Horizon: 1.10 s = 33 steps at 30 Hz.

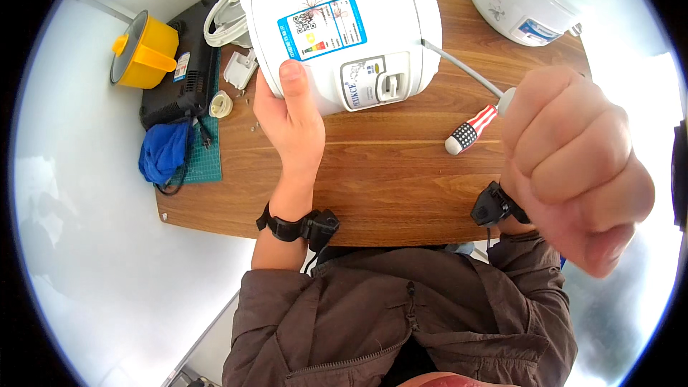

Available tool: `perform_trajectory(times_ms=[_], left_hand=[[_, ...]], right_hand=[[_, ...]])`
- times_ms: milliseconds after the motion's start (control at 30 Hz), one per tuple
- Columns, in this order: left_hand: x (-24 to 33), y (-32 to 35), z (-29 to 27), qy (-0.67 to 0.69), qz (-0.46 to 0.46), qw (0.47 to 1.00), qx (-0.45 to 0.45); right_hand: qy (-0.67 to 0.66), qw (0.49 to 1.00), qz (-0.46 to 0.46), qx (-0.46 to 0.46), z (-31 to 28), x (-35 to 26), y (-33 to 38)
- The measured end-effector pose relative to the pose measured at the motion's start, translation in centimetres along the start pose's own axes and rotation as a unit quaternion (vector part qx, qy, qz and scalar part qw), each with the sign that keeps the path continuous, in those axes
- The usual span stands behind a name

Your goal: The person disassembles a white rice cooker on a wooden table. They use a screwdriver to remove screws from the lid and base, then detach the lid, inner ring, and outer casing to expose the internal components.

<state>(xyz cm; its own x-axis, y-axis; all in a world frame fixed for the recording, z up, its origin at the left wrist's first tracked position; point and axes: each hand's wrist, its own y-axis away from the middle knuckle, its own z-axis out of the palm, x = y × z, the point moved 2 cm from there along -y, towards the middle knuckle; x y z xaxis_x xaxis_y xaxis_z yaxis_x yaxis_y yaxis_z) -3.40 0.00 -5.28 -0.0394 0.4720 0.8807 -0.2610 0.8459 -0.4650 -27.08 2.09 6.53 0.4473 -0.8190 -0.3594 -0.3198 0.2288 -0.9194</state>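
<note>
A white rice cooker (390, 11) lies tilted on its side at the far middle of the table, its label and switch panel facing me. My left hand (292, 111) grips its near left edge, thumb up against the body. My right hand (573, 158) is raised close to the camera in a fist around a screwdriver (466, 72). The screwdriver's handle is mostly hidden by the fingers; its metal shaft points up-left, and the tip meets the seam near the cooker's right end. Beside that hand lies a flag-patterned handle (471, 130), partly hidden.
Left of the cooker are a coiled white cord (228, 20), a white plastic piece (239, 69), a cream round part (221, 104) and tiny loose bits. A yellow pot (149, 50), black appliance (192, 82), blue cloth (163, 152) and green mat (208, 166) sit farther left. Another white cooker (527, 0) stands back right.
</note>
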Motion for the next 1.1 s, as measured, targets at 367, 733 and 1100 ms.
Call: perform_trajectory(times_ms=[367, 733, 1100], left_hand=[[-0.3, 0.3, 0.5, 0.052, -0.006, 0.999, -0.014], [-0.2, 0.4, 0.2, 0.026, -0.009, 0.999, 0.034], [-0.6, 0.5, -0.2, 0.020, -0.006, 0.999, 0.045]], right_hand=[[0.007, 1.000, 0.011, 0.009, -0.8, -0.3, 0.0], [-0.011, 1.000, 0.002, 0.010, 1.1, 1.1, -0.6], [0.215, 0.968, -0.090, -0.087, 8.3, 3.8, 0.6]])
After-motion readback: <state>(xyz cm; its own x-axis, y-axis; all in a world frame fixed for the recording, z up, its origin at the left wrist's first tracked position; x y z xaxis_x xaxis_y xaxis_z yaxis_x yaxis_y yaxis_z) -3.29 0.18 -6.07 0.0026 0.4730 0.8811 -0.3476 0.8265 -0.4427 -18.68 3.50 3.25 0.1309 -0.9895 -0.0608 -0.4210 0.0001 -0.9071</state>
